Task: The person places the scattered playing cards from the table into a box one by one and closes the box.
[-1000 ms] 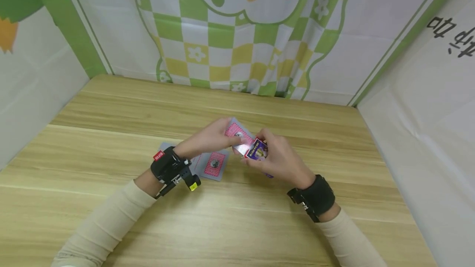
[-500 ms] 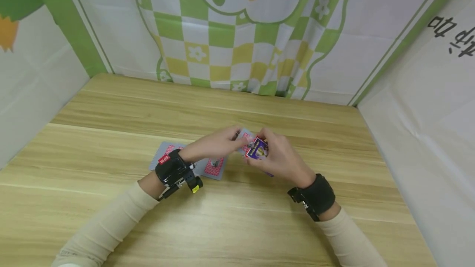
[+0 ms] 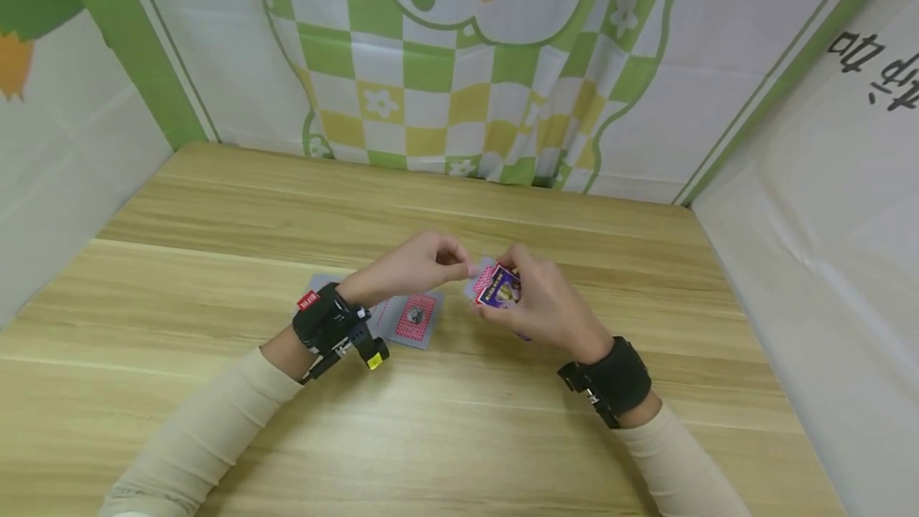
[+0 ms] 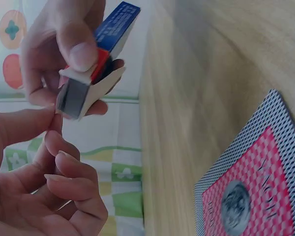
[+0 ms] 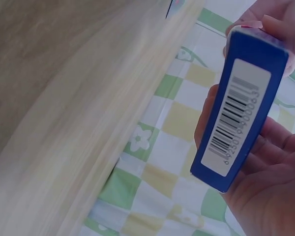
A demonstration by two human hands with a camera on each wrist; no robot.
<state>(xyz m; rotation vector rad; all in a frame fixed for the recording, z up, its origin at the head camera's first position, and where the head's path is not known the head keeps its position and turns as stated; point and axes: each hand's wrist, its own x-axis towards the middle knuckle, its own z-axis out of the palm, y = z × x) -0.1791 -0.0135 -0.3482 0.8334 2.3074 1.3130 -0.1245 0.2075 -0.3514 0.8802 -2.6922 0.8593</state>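
Observation:
My right hand (image 3: 542,297) grips a purple-blue card box (image 3: 501,290) by its sides, tilted above the table. Red-backed playing cards (image 3: 483,278) stick out of its mouth, their grey ends (image 4: 74,98) between white flaps (image 4: 102,87) in the left wrist view. My left hand (image 3: 416,266) pinches with thumb and forefinger at the corner of these cards; the other fingers curl loosely. In the right wrist view the box's narrow side shows a barcode label (image 5: 236,118). More red-backed cards (image 3: 415,316) lie on the table beneath my left wrist, partly hidden by it.
The wood-grain table (image 3: 445,437) reaches back to a green-and-yellow checked curtain (image 3: 459,94). White cloth walls (image 3: 811,262) stand on both sides. Each wrist wears a black strap (image 3: 617,381) with a small camera.
The cards in my left hand have gone from well outside the box to mostly inside it. My left hand has shifted its hold to their edge. The right hand has barely moved.

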